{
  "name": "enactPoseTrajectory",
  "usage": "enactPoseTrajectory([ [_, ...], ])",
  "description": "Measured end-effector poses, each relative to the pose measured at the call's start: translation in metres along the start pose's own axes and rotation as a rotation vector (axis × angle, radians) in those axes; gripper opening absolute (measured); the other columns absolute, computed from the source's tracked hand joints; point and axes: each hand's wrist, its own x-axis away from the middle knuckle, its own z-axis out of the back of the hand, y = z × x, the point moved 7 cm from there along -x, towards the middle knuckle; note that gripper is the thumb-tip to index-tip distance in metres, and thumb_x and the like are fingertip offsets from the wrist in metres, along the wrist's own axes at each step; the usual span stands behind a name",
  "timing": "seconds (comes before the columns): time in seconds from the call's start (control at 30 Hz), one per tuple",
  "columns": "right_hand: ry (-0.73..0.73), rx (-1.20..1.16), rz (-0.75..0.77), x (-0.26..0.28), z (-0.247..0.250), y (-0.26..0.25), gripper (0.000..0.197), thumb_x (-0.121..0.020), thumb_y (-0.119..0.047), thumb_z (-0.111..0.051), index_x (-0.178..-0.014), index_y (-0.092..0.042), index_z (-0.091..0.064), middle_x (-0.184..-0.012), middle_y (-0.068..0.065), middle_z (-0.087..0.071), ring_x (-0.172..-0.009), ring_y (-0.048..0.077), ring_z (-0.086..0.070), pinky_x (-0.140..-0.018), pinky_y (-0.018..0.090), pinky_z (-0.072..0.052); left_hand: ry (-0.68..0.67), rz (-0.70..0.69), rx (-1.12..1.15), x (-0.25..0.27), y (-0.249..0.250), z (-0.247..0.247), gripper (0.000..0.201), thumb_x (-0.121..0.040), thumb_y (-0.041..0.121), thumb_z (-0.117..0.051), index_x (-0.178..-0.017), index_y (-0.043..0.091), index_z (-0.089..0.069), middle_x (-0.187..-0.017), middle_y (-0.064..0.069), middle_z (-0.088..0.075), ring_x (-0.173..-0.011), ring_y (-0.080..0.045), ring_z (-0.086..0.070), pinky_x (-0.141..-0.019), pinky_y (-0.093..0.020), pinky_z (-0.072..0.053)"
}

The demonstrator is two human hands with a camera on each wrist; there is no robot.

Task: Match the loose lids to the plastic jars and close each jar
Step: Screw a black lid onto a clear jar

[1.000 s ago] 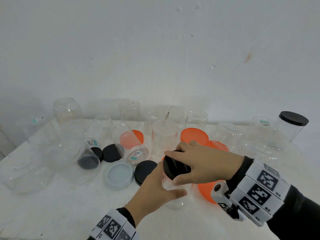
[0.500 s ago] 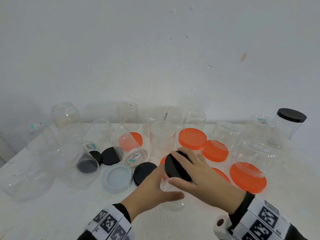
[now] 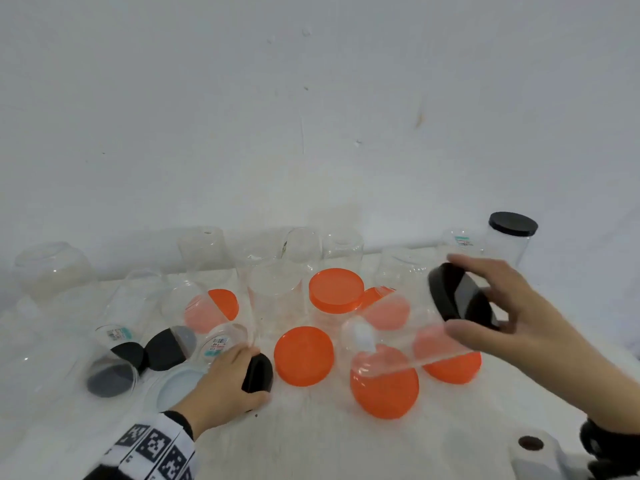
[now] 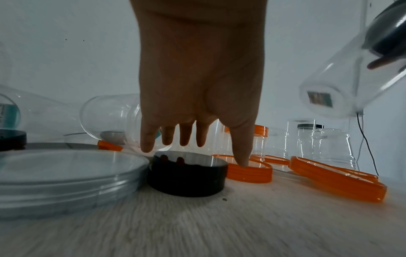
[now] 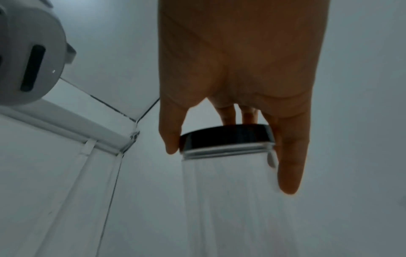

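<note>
My right hand (image 3: 454,298) grips the black lid (image 3: 464,306) screwed onto a clear jar (image 3: 391,337) and holds the jar tilted in the air, right of centre. The right wrist view shows thumb and fingers curled round this lid (image 5: 226,137), with the blurred jar body (image 5: 230,191) hanging below my right hand (image 5: 228,156). My left hand (image 3: 247,375) reaches over a loose black lid (image 3: 262,374) that lies open side up on the table. In the left wrist view the straight fingers (image 4: 185,137) of my left hand (image 4: 204,149) hover just above that lid (image 4: 186,179).
Several orange lids (image 3: 304,355) lie mid-table, beside an orange-lidded jar (image 3: 336,289). A clear lid (image 3: 173,388) and another black lid (image 3: 166,351) sit left of my left hand among jars on their sides. Open jars line the wall; a black-lidded jar (image 3: 512,237) stands at the back right.
My right hand has lifted the black-lidded jar up and to the right. My left hand let go of that jar and moved left onto the loose black lid.
</note>
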Motion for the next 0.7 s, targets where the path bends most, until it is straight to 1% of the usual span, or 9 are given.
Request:
enactPoseTrajectory([
  [0.1,0.253,-0.018,0.007,-0.010,0.064,0.010,0.077,-0.057,-0.060,-0.081,-0.126,-0.056,-0.048,-0.132,-0.018,-0.049,-0.113,0.009,-0.057,-0.084,0.033,-0.053,-0.019,0.020,-0.019,-0.002,0.000,-0.005,0.065,-0.080,0.046,-0.064,-0.135,0.029,-0.033,-0.136,0.009,-0.031,-0.133,-0.016,-0.027,-0.109,-0.029,-0.029],
  [0.17,0.403,-0.020,0.008,-0.019,0.102,0.018,0.088,-0.049,-0.069,-0.082,-0.128,-0.054,-0.047,-0.137,-0.009,-0.048,-0.115,0.013,-0.058,-0.088,0.034,-0.052,-0.026,0.035,-0.032,-0.003,-0.002,-0.008,0.069,-0.082,0.042,-0.063,-0.140,0.029,-0.028,-0.144,0.008,-0.025,-0.138,-0.016,-0.020,-0.110,-0.027,-0.029],
  [0.23,0.522,-0.035,0.008,-0.032,0.132,0.027,0.098,-0.041,-0.075,-0.081,-0.129,-0.049,-0.047,-0.140,-0.007,-0.046,-0.115,0.013,-0.059,-0.090,0.033,-0.054,-0.014,0.025,-0.050,-0.004,-0.002,-0.010,0.068,-0.083,0.038,-0.060,-0.142,0.029,-0.026,-0.147,0.008,-0.021,-0.139,-0.015,-0.017,-0.109,-0.024,-0.028],
  [0.37,0.699,0.024,-0.035,-0.070,0.168,0.047,0.092,-0.049,-0.061,-0.083,-0.129,-0.039,-0.044,-0.138,0.004,-0.045,-0.116,0.021,-0.058,-0.096,0.041,-0.051,0.014,0.019,-0.090,-0.008,-0.004,-0.011,0.069,-0.082,0.038,-0.059,-0.141,0.031,-0.026,-0.146,0.010,-0.023,-0.137,-0.013,-0.018,-0.109,-0.023,-0.027],
  [0.43,0.701,0.127,-0.045,-0.093,0.169,0.054,0.088,-0.054,-0.053,-0.083,-0.130,-0.031,-0.044,-0.137,0.007,-0.045,-0.114,0.024,-0.056,-0.099,0.043,-0.048,0.012,0.029,-0.112,-0.011,-0.007,-0.013,0.072,-0.079,0.040,-0.060,-0.142,0.032,-0.025,-0.147,0.010,-0.021,-0.138,-0.014,-0.017,-0.111,-0.025,-0.026],
  [0.5,0.647,0.256,-0.026,-0.115,0.161,0.059,0.085,-0.062,-0.041,-0.087,-0.133,-0.022,-0.044,-0.136,0.010,-0.040,-0.111,0.019,-0.051,-0.101,0.035,-0.043,0.010,0.054,-0.128,-0.014,-0.010,-0.015,0.075,-0.079,0.040,-0.061,-0.142,0.032,-0.023,-0.148,0.010,-0.019,-0.140,-0.015,-0.015,-0.113,-0.025,-0.022],
  [0.57,0.531,0.370,-0.026,-0.139,0.148,0.068,0.082,-0.069,-0.034,-0.085,-0.138,-0.020,-0.042,-0.137,0.010,-0.035,-0.110,0.014,-0.042,-0.099,0.028,-0.034,0.027,0.060,-0.168,-0.017,-0.011,-0.015,0.075,-0.078,0.042,-0.060,-0.143,0.032,-0.022,-0.149,0.009,-0.018,-0.141,-0.016,-0.014,-0.115,-0.025,-0.018],
  [0.6,0.455,0.420,-0.031,-0.151,0.142,0.075,0.083,-0.071,-0.034,-0.084,-0.140,-0.020,-0.040,-0.137,0.009,-0.034,-0.114,0.016,-0.041,-0.100,0.029,-0.032,0.041,0.048,-0.197,-0.018,-0.010,-0.015,0.075,-0.078,0.042,-0.060,-0.142,0.033,-0.022,-0.149,0.009,-0.017,-0.141,-0.015,-0.014,-0.116,-0.026,-0.016],
  [0.7,0.266,0.536,-0.071,-0.182,0.130,0.095,0.084,-0.075,-0.037,-0.080,-0.144,-0.022,-0.035,-0.142,0.008,-0.034,-0.127,0.030,-0.039,-0.106,0.043,-0.034,0.048,0.065,-0.229,-0.023,-0.012,-0.016,0.075,-0.078,0.042,-0.058,-0.143,0.034,-0.022,-0.151,0.009,-0.015,-0.143,-0.015,-0.012,-0.117,-0.026,-0.010],
])
